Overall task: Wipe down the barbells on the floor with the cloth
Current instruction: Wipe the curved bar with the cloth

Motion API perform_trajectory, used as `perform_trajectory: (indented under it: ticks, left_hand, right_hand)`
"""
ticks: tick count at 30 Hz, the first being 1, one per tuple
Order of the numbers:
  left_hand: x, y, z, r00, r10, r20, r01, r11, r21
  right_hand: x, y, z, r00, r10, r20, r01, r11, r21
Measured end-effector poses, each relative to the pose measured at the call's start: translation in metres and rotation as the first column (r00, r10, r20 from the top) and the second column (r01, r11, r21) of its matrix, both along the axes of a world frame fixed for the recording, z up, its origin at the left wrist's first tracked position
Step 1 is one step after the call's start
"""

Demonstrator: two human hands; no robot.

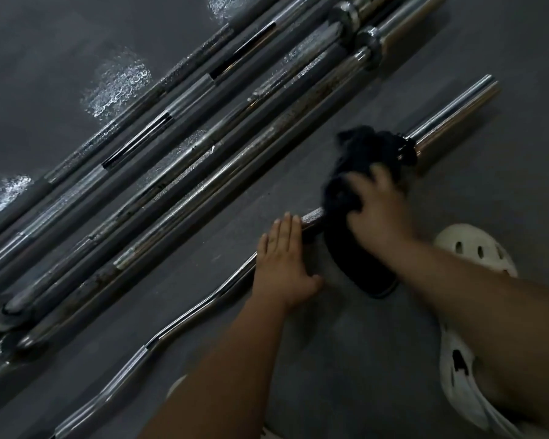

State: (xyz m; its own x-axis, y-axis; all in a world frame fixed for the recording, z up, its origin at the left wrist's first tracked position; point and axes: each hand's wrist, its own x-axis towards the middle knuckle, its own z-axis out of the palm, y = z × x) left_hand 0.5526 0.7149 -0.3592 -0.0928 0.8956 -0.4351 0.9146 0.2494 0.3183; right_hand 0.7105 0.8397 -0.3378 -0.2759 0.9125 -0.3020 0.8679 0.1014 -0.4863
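A chrome curl barbell (184, 318) with a wavy shaft lies diagonally on the dark floor, its sleeve end (454, 117) at the upper right. A black cloth (358, 185) is draped over the bar near the sleeve collar. My right hand (381, 210) presses down on the cloth with fingers spread and slightly curled into it; the hand is blurred. My left hand (282, 264) lies flat with straight fingers on the bar's shaft just left of the cloth. Several straight barbells (203, 147) lie side by side further up and to the left.
A white perforated clog (476, 251) on my foot sits at the right, close to the cloth. Another white shoe part (463, 388) shows below my right arm. Shiny wet-looking patches (118, 87) mark the rubber floor at the upper left.
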Motion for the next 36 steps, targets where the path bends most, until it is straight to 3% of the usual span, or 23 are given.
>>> perform_trajectory:
  ticks: [3,5,7,9,10,12,14,16,19,23,25,27,29,30,32,34,36]
  left_hand:
    - [-0.006,0.002,0.001,0.999,-0.039,-0.002,0.039,0.999,-0.024]
    - [-0.008,0.003,0.003,0.999,-0.046,0.014,0.047,0.998,-0.031]
    - [-0.007,0.001,0.002,0.999,-0.021,0.032,0.021,1.0,0.004]
    - [-0.005,-0.001,0.001,0.999,-0.01,0.044,0.009,1.0,0.025]
    - [-0.004,-0.002,0.001,0.999,-0.01,0.044,0.009,1.0,0.02]
    - [-0.005,-0.001,0.002,0.999,-0.015,0.03,0.015,1.0,0.01]
    - [-0.008,0.001,0.004,0.999,-0.021,0.045,0.021,1.0,0.003]
    - [-0.009,0.001,0.005,0.998,-0.025,0.064,0.025,1.0,0.003]
    - [-0.01,0.001,0.007,0.997,-0.031,0.068,0.032,0.999,-0.015]
    - [-0.013,0.003,0.005,0.995,-0.029,0.096,0.031,0.999,-0.02]
    - [-0.012,0.002,0.004,0.997,-0.03,0.074,0.031,0.999,-0.012]
    - [-0.011,0.002,0.005,0.998,-0.032,0.059,0.033,0.999,-0.013]
    - [-0.011,0.002,0.006,0.998,-0.033,0.057,0.034,0.999,-0.019]
    - [-0.011,0.002,0.007,0.998,-0.032,0.06,0.033,0.999,-0.024]
    - [-0.01,0.002,0.006,0.999,-0.03,0.044,0.031,0.999,-0.02]
    - [-0.009,0.002,0.006,0.998,-0.038,0.045,0.039,0.999,-0.023]
    - [-0.01,0.004,0.006,0.998,-0.043,0.045,0.043,0.999,-0.007]
  right_hand:
    - [-0.036,-0.039,0.006,0.941,0.297,-0.162,-0.327,0.92,-0.215]
    - [-0.027,-0.009,0.015,0.898,0.388,-0.206,-0.418,0.899,-0.127]
    - [0.002,0.033,0.012,0.975,0.149,-0.168,-0.154,0.988,-0.018]
    - [0.017,0.031,0.011,0.986,-0.153,-0.066,0.152,0.988,-0.025]
    - [0.013,0.014,0.007,0.984,-0.176,0.013,0.177,0.983,-0.052]
    - [-0.004,-0.027,0.004,0.994,-0.094,0.061,0.101,0.985,-0.137]
    - [-0.01,-0.053,0.006,0.994,0.102,0.046,-0.091,0.976,-0.199]
    - [0.001,-0.063,0.004,0.942,0.261,0.211,-0.225,0.958,-0.179]
    - [0.01,-0.072,0.003,0.889,0.259,0.378,-0.2,0.962,-0.188]
    - [0.003,-0.023,0.018,0.892,0.437,0.111,-0.403,0.883,-0.242]
    - [0.011,0.017,0.029,0.953,0.303,0.012,-0.296,0.938,-0.18]
    - [0.018,0.045,0.033,0.97,0.118,0.214,-0.096,0.99,-0.108]
    - [0.013,0.052,0.037,0.854,0.093,0.512,-0.04,0.993,-0.114]
    - [0.007,0.05,0.038,0.827,0.09,0.555,-0.034,0.993,-0.11]
    - [-0.012,0.038,0.032,0.864,0.029,0.503,-0.008,0.999,-0.042]
    - [-0.029,0.012,0.022,0.942,0.016,0.335,-0.044,0.996,0.076]
    - [-0.042,-0.014,0.018,0.944,0.242,0.226,-0.268,0.959,0.093]
